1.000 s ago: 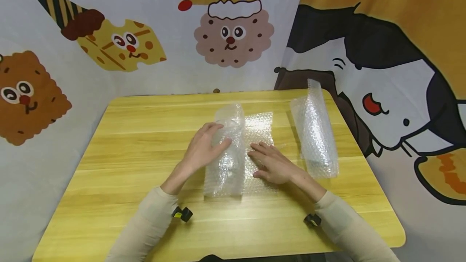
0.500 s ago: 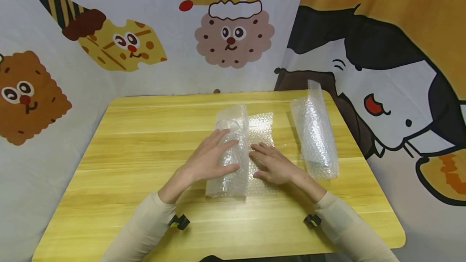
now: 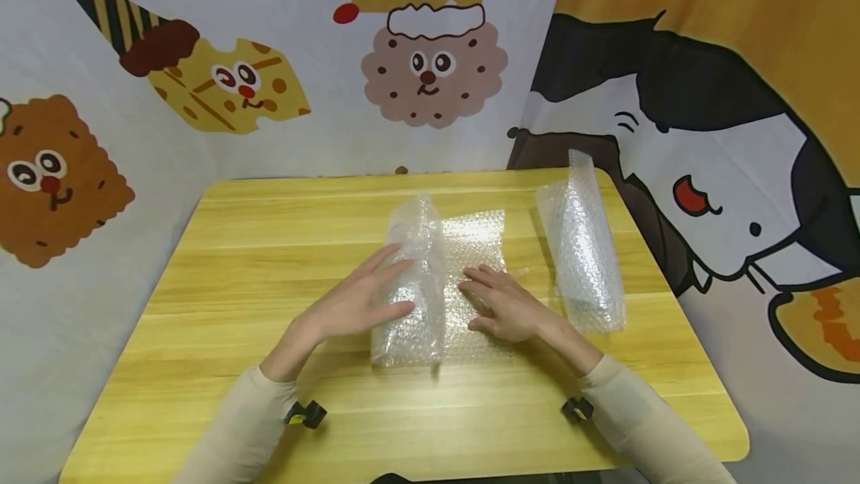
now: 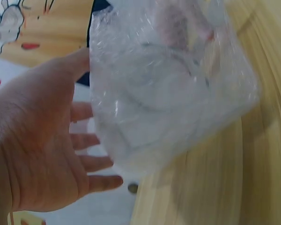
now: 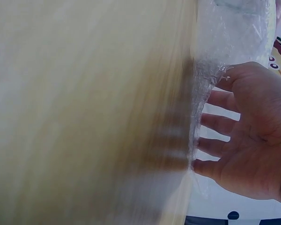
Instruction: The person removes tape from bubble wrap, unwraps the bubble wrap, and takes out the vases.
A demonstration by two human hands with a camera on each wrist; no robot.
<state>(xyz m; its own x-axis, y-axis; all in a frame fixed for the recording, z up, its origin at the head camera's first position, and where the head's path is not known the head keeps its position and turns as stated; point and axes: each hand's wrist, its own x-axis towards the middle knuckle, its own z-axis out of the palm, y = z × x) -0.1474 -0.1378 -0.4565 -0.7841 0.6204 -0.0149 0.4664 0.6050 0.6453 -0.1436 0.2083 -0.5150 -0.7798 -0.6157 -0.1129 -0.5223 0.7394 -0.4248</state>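
A folded bundle of bubble wrap (image 3: 419,275) lies at the middle of the table, with a loose flat strip of bubble wrap (image 3: 473,237) running out from its right side. A rounded outline shows through the bundle (image 4: 164,93) in the left wrist view; what it belongs to cannot be made out. My left hand (image 3: 359,301) touches the bundle's left side, its fingers spread and fairly straight. On the flat strip rests my right hand (image 3: 504,305), fingers extended, fingertips touching the film (image 5: 199,117) in the right wrist view. Neither hand grips anything.
A second bubble-wrap roll (image 3: 587,260) stands at the right of the wooden table (image 3: 235,260), near its right edge. Printed cartoon cloth (image 3: 430,148) hangs behind the table and along both sides.
The bundle first shifted slightly right, then left, exposing more of the flat strip. My left hand has moved from on top of the bundle to its left side. The right hand stays put.
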